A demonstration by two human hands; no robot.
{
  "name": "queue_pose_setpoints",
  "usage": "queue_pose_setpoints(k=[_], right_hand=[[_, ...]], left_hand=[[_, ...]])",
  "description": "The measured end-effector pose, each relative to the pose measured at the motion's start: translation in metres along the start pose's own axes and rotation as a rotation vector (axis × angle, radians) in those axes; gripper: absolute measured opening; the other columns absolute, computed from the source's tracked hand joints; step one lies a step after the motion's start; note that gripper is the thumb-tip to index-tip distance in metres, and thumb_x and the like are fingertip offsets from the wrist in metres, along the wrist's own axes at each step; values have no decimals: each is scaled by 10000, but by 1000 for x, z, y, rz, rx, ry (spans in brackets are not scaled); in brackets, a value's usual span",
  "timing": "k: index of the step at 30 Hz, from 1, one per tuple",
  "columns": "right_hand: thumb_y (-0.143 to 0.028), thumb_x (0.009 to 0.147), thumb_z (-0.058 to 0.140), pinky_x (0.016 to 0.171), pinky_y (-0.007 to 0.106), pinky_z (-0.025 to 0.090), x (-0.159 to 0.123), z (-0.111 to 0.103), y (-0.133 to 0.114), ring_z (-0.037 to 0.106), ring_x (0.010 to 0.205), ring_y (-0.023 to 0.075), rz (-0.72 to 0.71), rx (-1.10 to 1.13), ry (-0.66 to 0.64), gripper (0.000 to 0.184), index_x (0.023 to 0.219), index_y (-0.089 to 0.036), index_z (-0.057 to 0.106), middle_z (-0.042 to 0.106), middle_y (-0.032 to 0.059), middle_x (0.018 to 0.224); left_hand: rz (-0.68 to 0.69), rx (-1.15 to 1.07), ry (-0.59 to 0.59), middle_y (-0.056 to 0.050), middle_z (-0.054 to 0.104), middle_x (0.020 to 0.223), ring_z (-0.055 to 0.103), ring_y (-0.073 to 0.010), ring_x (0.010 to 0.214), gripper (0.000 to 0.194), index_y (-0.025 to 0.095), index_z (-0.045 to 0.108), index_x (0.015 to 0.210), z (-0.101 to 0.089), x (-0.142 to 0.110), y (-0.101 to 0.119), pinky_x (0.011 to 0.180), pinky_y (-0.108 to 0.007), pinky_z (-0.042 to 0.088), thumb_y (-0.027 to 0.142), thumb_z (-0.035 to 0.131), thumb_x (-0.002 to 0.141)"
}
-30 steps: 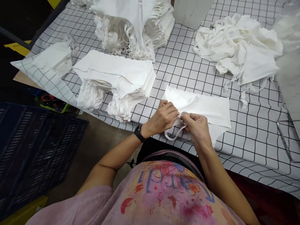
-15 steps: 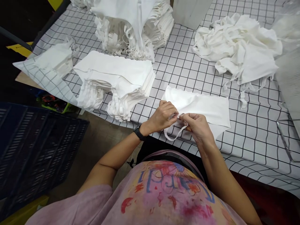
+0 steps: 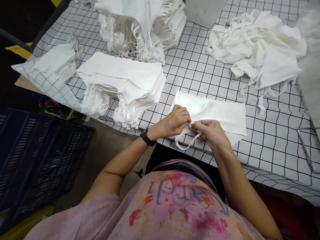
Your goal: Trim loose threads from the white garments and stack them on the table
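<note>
A white strapped garment (image 3: 222, 115) lies flat in front of me, its scalloped edge facing away. My left hand (image 3: 177, 120) is closed in a pinch above its near left part, with a thin bit of the white strap (image 3: 184, 147) at the fingertips. Right beside it, my right hand (image 3: 212, 132) pinches the same strap next to a small white buckle (image 3: 190, 124). Below both hands the strap hangs in a loop. The fingertips nearly meet, and part of the strap is hidden behind them.
A neat stack of white garments (image 3: 122, 71) is to the left, with a taller stack (image 3: 172, 25) behind it. A loose white heap (image 3: 257, 50) lies at the back right on the checked tablecloth (image 3: 192, 60). Dark blue crates (image 3: 47, 160) stand at the lower left; a metal wire frame (image 3: 306, 153) is at right.
Both hands stay at the strap with only slight finger movement. The small buckle shows a little more clearly between them. The view has shifted slightly.
</note>
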State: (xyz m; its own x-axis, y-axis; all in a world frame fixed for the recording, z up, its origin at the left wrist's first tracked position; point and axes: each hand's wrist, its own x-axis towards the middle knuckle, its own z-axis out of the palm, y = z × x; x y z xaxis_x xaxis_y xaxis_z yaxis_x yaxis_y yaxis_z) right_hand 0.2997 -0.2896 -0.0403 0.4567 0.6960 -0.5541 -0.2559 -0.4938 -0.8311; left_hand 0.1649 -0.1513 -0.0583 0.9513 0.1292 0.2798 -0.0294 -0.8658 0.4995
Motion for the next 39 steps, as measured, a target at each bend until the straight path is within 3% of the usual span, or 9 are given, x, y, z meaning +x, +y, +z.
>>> queue_pose_setpoints(k=[9, 12, 17, 22, 26, 33, 39], right_hand=[[-263, 635, 731, 435, 241, 134, -3, 3, -4, 271, 443, 38, 8, 20, 38, 284, 455, -167, 533, 424, -41, 470], [-250, 652, 737, 426, 228, 175, -7, 8, -2, 299, 444, 41, -27, -6, 139, 229, 504, -156, 588, 457, -42, 484], [-272, 688, 753, 418, 223, 249, -11, 23, 4, 348, 452, 58, -116, 132, 314, 211, 567, -164, 618, 478, -48, 515], [-271, 695, 767, 421, 221, 284, -11, 29, 7, 366, 472, 62, -159, 271, 341, 231, 574, -175, 595, 475, -54, 547], [-261, 702, 778, 429, 216, 288, -12, 26, 4, 373, 483, 58, -182, 272, 329, 233, 579, -172, 602, 475, -54, 562], [-272, 681, 753, 414, 234, 278, -7, 24, 1, 351, 467, 68, -196, 211, 344, 200, 585, -181, 603, 468, -60, 539], [-250, 664, 750, 414, 229, 270, -6, 24, 1, 351, 457, 62, -199, 236, 373, 209, 550, -177, 591, 470, -57, 516]], left_hand=[[-41, -71, -6, -42, 683, 903, 611, -194, 931, 165, 187, 595, 861, -1, -2, -2, 918, -378, 405, 90, 497, 951], [-33, -39, -4, -47, 689, 891, 603, -196, 913, 183, 184, 596, 857, 1, -1, 1, 899, -369, 405, 78, 485, 955], [-79, 1, 131, -33, 723, 888, 625, -188, 913, 149, 175, 625, 886, 9, -2, 7, 915, -371, 386, 102, 527, 971], [-240, -36, 209, 0, 750, 891, 656, -177, 909, 70, 186, 639, 866, 18, 1, 13, 908, -379, 356, 147, 641, 924], [-289, -36, 246, -11, 763, 909, 660, -184, 902, 48, 184, 680, 901, 20, 7, 15, 904, -400, 332, 207, 667, 942], [-159, 165, 255, -19, 692, 740, 599, -194, 799, 241, 172, 615, 754, 20, 9, 18, 822, -405, 308, 168, 541, 983], [-29, 322, 284, -29, 662, 738, 582, -210, 826, 228, 165, 611, 795, 23, 3, 18, 827, -415, 291, 117, 494, 984]])
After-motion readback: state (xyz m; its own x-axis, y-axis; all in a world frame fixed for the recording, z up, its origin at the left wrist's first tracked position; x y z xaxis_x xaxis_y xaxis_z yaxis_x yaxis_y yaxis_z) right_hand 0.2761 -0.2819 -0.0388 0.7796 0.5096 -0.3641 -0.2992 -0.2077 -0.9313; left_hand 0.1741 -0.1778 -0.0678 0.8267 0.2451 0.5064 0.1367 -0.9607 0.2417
